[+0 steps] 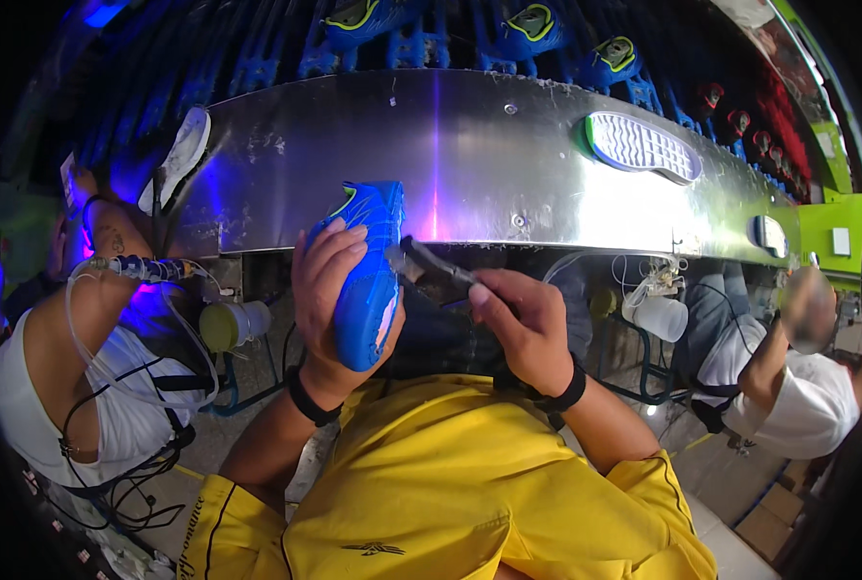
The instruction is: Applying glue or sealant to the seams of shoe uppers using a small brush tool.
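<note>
My left hand [317, 290] is wrapped round a blue shoe upper [368, 295], its toe end pointing down toward me. A lime-green edge shows at the collar, and part of the underside shows a pale patch. In my right hand [532, 329] is a dark-handled brush [440, 264], gripped between thumb and fingers. The brush's head reaches the right side of the upper; whether it touches is hard to tell. Farther right, a white shoe sole [643, 147] with a green end lies tread up on the metal bench.
A shiny metal bench [334, 116] curves across in front of me. Blue shoes [535, 29] sit on the rack beyond it. A co-worker [63, 387] is at left, another [788, 387] at right. White pots [247, 324] and thin hoses hang below the bench edge.
</note>
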The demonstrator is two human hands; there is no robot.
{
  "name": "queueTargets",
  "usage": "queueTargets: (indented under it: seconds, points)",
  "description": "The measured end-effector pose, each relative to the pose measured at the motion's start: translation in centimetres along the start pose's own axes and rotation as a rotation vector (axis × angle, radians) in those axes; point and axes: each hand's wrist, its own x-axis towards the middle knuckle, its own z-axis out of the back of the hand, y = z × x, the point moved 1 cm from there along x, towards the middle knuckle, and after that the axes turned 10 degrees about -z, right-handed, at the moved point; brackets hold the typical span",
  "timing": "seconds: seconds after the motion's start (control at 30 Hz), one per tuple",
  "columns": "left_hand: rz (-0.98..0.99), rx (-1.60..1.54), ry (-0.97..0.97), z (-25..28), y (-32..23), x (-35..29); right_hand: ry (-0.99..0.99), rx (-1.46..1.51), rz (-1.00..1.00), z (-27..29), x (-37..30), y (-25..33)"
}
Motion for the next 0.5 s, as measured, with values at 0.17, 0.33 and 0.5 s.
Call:
queueTargets:
  seconds: [0.17, 0.33, 0.5]
  points:
    - [0.010, 0.028, 0.014, 0.3, -0.5, 0.4, -0.010, -0.043, -0.123, 0.3, -0.2, 1.8]
    - [0.021, 0.023, 0.042, 0.2, -1.1, 1.3, 0.008, 0.033, -0.039, 0.8, -1.6, 1.5]
    - [0.081, 0.067, 0.081, -0.2, -2.2, 2.8, -0.036, -0.046, 0.104, 1.3, -2.3, 2.4]
